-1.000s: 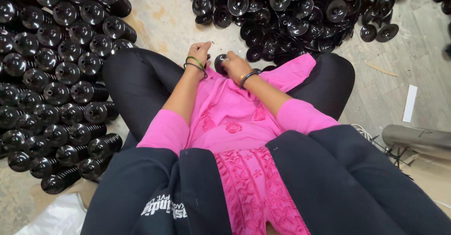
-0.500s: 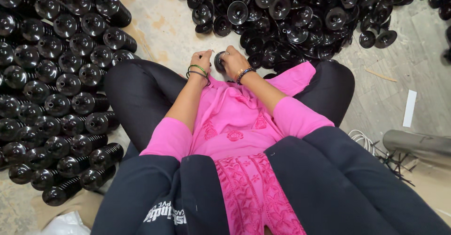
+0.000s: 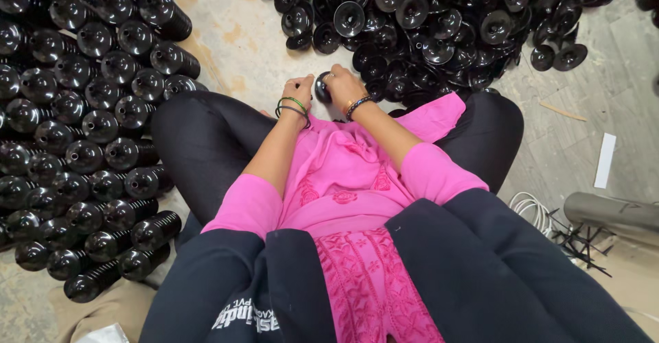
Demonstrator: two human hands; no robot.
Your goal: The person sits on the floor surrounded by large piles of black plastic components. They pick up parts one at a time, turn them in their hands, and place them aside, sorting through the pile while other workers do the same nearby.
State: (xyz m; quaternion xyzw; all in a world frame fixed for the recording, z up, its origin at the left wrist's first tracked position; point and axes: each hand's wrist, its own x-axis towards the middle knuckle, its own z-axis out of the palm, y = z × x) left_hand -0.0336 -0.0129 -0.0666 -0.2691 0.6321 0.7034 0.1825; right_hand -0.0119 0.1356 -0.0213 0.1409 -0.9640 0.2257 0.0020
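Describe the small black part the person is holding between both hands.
The black part looks like glossy moulded plastic, round and cup-like, like the loose pile beyond it. It is mostly hidden: the right hand wraps it from the side, the left hand touches its other edge. It is held just above the concrete floor, between the knees.

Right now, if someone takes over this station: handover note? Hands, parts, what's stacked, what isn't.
Left hand: loosely closed beside the part; whether it touches it cannot be told.
Right hand: gripping one small black round part, held over the lap at the knees.
Stacked: neat rows of black ribbed stacks on the floor on the person's left side.
Loose: a heap of black disc-shaped parts ahead and to the right, unsorted.
Done: many stacks already lined up. Left: the loose heap looks large, and the part in hand is not yet on any stack.
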